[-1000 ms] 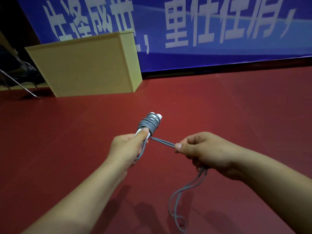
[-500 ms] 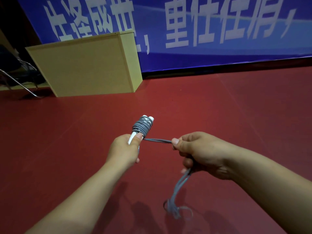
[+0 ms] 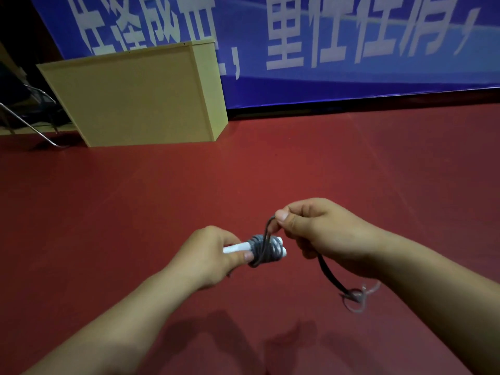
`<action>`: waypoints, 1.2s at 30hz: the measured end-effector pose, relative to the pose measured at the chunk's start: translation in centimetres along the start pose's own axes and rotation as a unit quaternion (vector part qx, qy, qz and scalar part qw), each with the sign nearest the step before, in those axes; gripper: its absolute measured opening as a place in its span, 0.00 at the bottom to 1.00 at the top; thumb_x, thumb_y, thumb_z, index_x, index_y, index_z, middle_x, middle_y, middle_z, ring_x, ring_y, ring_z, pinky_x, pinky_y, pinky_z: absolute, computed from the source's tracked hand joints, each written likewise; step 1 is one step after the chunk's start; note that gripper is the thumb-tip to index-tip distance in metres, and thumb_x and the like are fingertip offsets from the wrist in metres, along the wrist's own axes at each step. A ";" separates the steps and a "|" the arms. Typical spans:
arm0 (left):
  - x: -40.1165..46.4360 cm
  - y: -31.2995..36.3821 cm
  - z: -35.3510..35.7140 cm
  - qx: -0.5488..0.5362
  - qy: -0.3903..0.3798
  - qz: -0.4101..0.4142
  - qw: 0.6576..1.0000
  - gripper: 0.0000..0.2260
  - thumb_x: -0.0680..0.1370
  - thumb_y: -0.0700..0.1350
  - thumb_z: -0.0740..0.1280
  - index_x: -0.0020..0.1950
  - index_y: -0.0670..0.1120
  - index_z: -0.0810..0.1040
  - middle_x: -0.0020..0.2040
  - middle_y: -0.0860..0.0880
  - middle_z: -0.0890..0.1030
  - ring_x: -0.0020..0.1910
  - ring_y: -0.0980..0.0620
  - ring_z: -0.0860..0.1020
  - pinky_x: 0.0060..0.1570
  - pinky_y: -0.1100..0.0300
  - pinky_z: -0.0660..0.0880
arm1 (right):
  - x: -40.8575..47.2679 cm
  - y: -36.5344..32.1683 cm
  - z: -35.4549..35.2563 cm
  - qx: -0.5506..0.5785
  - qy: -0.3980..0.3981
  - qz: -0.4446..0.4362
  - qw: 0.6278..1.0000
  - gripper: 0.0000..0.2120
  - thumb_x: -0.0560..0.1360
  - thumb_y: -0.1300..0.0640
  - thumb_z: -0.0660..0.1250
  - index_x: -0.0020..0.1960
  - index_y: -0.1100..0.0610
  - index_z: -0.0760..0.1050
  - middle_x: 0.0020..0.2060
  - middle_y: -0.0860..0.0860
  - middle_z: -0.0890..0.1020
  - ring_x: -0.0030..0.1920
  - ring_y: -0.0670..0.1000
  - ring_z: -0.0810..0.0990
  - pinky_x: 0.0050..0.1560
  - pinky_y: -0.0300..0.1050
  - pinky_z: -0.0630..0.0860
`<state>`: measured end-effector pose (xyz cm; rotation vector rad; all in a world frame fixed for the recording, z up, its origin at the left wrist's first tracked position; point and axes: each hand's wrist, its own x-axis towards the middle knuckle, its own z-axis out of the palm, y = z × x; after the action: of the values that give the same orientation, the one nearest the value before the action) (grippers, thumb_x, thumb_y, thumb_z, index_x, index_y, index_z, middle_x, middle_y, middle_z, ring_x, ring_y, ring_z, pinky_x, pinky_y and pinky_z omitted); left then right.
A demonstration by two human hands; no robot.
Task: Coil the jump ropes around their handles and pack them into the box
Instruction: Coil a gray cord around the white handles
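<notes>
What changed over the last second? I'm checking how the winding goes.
The left hand turned the white handles from pointing up-forward to lying sideways, tips to the right. The right hand carried the grey rope from beside the coil up over it, and the hanging tail swung right. Both hands keep their grip; the wooden box stayed put.

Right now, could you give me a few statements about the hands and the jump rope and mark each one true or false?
1. The left hand holds the white handles. True.
2. The right hand is empty. False: it pinches the grey rope above the coil.
3. All of the rope is wound on. False: a loose tail hangs below the right hand.
4. A yellowish box stands on the red floor by the blue banner. True.
</notes>
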<state>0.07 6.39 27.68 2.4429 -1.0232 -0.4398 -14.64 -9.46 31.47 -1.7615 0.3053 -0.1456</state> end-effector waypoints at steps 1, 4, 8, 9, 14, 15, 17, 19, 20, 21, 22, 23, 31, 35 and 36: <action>-0.2 0.5 0.0 0.043 0.003 0.028 0.999 0.08 0.74 0.57 0.72 0.40 0.53 0.82 0.31 0.51 0.82 0.29 0.54 0.78 0.33 0.58 0.73 | 0.1 0.0 -0.1 0.015 0.009 -0.001 1.000 0.14 0.82 0.55 0.60 0.47 0.63 0.80 0.29 0.51 0.66 0.26 0.45 0.63 0.28 0.39 0.63; -1.0 2.1 -0.1 0.103 -0.001 0.094 0.990 0.07 0.75 0.57 0.70 0.46 0.54 0.81 0.34 0.51 0.81 0.36 0.51 0.79 0.39 0.52 0.75 | 0.2 -0.3 -0.3 0.045 0.029 0.005 0.999 0.14 0.82 0.57 0.59 0.48 0.63 0.80 0.28 0.49 0.66 0.25 0.45 0.63 0.25 0.37 0.64; -2.1 3.7 -0.7 0.144 0.002 0.143 0.979 0.07 0.75 0.57 0.69 0.48 0.55 0.80 0.35 0.50 0.79 0.34 0.51 0.75 0.37 0.53 0.73 | 0.5 -0.1 -0.7 0.006 0.029 -0.002 1.000 0.14 0.82 0.56 0.59 0.47 0.61 0.81 0.28 0.47 0.68 0.25 0.45 0.62 0.26 0.38 0.61; -2.3 3.9 -0.9 0.133 -0.008 0.156 0.979 0.07 0.75 0.56 0.70 0.46 0.54 0.80 0.34 0.49 0.79 0.32 0.52 0.74 0.36 0.54 0.72 | 0.5 0.0 -0.8 -0.014 0.028 -0.009 0.999 0.14 0.82 0.56 0.59 0.47 0.60 0.81 0.28 0.47 0.68 0.25 0.44 0.62 0.27 0.37 0.60; -3.1 4.5 -1.4 -0.068 -0.147 0.196 0.967 0.07 0.76 0.49 0.72 0.38 0.53 0.81 0.29 0.53 0.76 0.26 0.59 0.68 0.28 0.63 0.65 | 0.6 0.6 -1.3 -0.158 0.031 -0.051 0.986 0.14 0.82 0.54 0.60 0.41 0.56 0.79 0.23 0.40 0.69 0.23 0.41 0.63 0.26 0.30 0.61; -3.2 4.5 -1.4 -0.103 -0.168 0.195 0.961 0.05 0.77 0.47 0.72 0.40 0.52 0.82 0.29 0.54 0.76 0.26 0.59 0.69 0.28 0.64 0.65 | 0.6 0.8 -1.5 -0.179 0.030 -0.056 0.982 0.14 0.82 0.54 0.61 0.41 0.55 0.78 0.22 0.40 0.69 0.23 0.41 0.64 0.27 0.30 0.61; -3.2 4.3 -1.4 -0.158 -0.198 0.200 0.947 0.03 0.77 0.46 0.71 0.44 0.49 0.84 0.31 0.52 0.77 0.27 0.56 0.70 0.29 0.64 0.67 | 0.7 1.2 -2.2 -0.169 0.038 -0.058 0.983 0.11 0.80 0.54 0.64 0.41 0.55 0.80 0.22 0.40 0.69 0.24 0.40 0.65 0.28 0.30 0.62; -3.3 4.2 -1.2 -0.204 -0.204 0.199 0.937 0.05 0.77 0.47 0.70 0.48 0.47 0.84 0.31 0.50 0.78 0.27 0.54 0.72 0.29 0.63 0.70 | 0.6 1.6 -3.0 -0.135 0.049 -0.053 0.988 0.08 0.79 0.56 0.67 0.43 0.57 0.80 0.21 0.40 0.71 0.23 0.38 0.66 0.28 0.28 0.63; -3.2 4.2 -1.1 -0.223 -0.199 0.197 0.934 0.07 0.77 0.48 0.70 0.49 0.46 0.84 0.31 0.49 0.78 0.26 0.54 0.72 0.28 0.64 0.70 | 0.6 1.8 -3.3 -0.132 0.056 -0.054 0.988 0.07 0.78 0.57 0.68 0.43 0.58 0.81 0.23 0.40 0.73 0.24 0.38 0.68 0.29 0.28 0.65; -3.3 4.2 -1.1 -0.240 -0.192 0.195 0.932 0.08 0.76 0.49 0.69 0.48 0.46 0.84 0.31 0.49 0.78 0.25 0.54 0.72 0.28 0.64 0.70 | 0.7 2.1 -3.5 -0.120 0.057 -0.057 0.989 0.06 0.77 0.57 0.69 0.44 0.59 0.81 0.26 0.42 0.76 0.27 0.38 0.70 0.32 0.30 0.68; -3.3 4.3 -1.1 -0.257 -0.185 0.194 0.928 0.08 0.75 0.50 0.68 0.47 0.47 0.84 0.31 0.48 0.78 0.25 0.55 0.72 0.28 0.65 0.69 | 0.8 2.4 -3.6 -0.098 0.054 -0.056 0.992 0.06 0.75 0.58 0.71 0.45 0.61 0.80 0.30 0.47 0.79 0.30 0.41 0.73 0.34 0.34 0.70; -3.3 4.3 -1.1 -0.275 -0.179 0.193 0.925 0.08 0.75 0.50 0.68 0.45 0.48 0.83 0.31 0.48 0.78 0.24 0.55 0.72 0.27 0.66 0.69 | 0.8 2.5 -3.7 -0.068 0.047 -0.055 0.995 0.07 0.72 0.59 0.73 0.45 0.62 0.79 0.33 0.50 0.80 0.32 0.44 0.75 0.35 0.37 0.73; -2.3 4.1 -0.9 -0.407 -0.122 0.182 0.887 0.07 0.77 0.44 0.65 0.50 0.41 0.74 0.35 0.48 0.77 0.28 0.53 0.73 0.28 0.64 0.68 | 0.8 3.0 -0.7 -0.162 0.036 0.007 0.986 0.14 0.80 0.54 0.64 0.37 0.56 0.76 0.28 0.50 0.80 0.26 0.46 0.71 0.28 0.37 0.68; -1.2 3.3 -0.6 -0.391 0.005 0.100 0.915 0.06 0.79 0.44 0.68 0.43 0.43 0.76 0.32 0.45 0.76 0.27 0.52 0.72 0.27 0.62 0.67 | 1.1 2.5 0.2 -0.214 0.049 0.000 0.976 0.19 0.81 0.49 0.60 0.37 0.57 0.78 0.25 0.49 0.79 0.22 0.44 0.70 0.29 0.38 0.67; -0.9 2.9 -0.5 -0.379 0.036 0.079 0.921 0.09 0.79 0.45 0.68 0.40 0.44 0.76 0.31 0.45 0.75 0.27 0.52 0.71 0.28 0.61 0.66 | 1.2 2.5 0.4 -0.206 0.054 0.006 0.977 0.19 0.81 0.49 0.59 0.38 0.57 0.78 0.24 0.49 0.77 0.22 0.44 0.70 0.29 0.39 0.67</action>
<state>-2.04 5.41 29.74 1.6587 -0.8067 -0.5592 -13.71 -9.91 28.91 -2.1667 0.4491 -0.1796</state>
